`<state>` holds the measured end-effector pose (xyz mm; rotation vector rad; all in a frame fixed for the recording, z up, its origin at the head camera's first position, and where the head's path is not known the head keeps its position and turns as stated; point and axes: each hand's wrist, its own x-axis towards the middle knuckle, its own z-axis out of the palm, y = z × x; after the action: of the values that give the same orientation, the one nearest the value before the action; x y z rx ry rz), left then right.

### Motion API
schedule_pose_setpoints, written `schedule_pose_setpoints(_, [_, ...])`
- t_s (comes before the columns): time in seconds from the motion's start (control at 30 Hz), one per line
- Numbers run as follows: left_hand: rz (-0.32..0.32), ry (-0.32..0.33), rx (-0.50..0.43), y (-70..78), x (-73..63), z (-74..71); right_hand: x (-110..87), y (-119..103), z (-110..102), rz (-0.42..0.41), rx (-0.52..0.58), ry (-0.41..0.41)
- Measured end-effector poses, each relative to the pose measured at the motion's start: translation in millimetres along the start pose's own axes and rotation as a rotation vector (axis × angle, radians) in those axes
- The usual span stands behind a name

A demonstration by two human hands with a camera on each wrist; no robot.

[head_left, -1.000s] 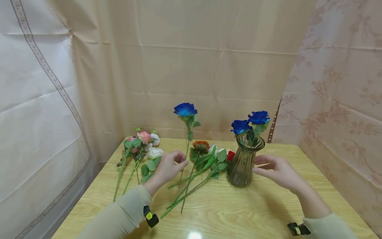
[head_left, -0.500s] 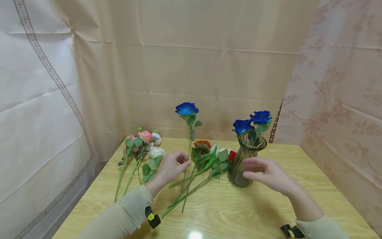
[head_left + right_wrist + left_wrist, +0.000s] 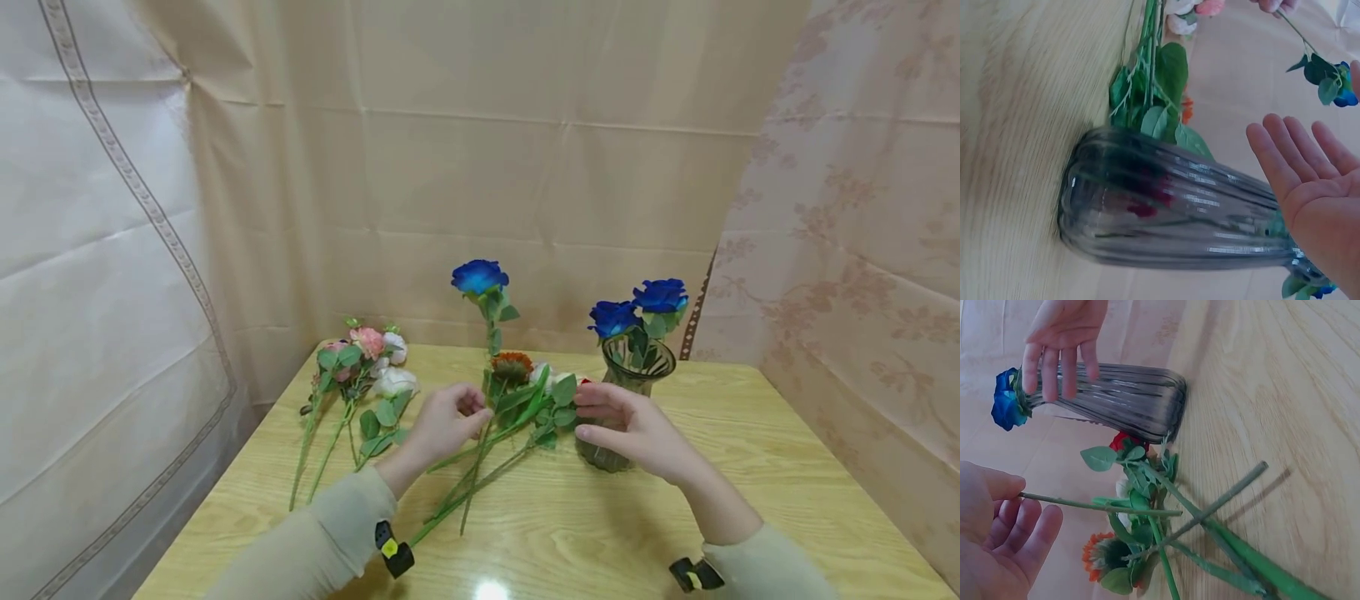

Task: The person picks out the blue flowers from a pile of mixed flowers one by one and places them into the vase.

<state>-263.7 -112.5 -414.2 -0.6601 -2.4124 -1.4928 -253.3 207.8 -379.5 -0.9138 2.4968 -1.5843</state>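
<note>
My left hand (image 3: 447,423) pinches the thin green stem of a blue rose (image 3: 480,277), which stands upright above the table with its bloom up. In the left wrist view the lower end of that stem (image 3: 1104,507) sticks out past the fingertips. To the right, my right hand (image 3: 626,425) is held with its fingers spread and nothing in them, in front of a ribbed smoky glass vase (image 3: 1166,200). The vase stands on the table with two more blue roses (image 3: 660,297) in its mouth. The right hand covers part of its body in the head view.
Between the hands lie an orange flower (image 3: 513,367), a red flower (image 3: 1124,442) and several green stems, crossing on the wooden table (image 3: 570,533). Pink and white flowers (image 3: 367,342) lie at the left. A beige cloth (image 3: 525,167) hangs behind the table.
My right hand has moved left from beside the vase to in front of it, toward the left hand. The left hand has shifted slightly right with the blue rose.
</note>
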Motion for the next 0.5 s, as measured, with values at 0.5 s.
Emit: schedule_pose_setpoints(0.5, [-0.002,-0.051,-0.016,11.3,3.8,13.9,28.9,-17.0,11.5,-0.024,0.019,0.083])
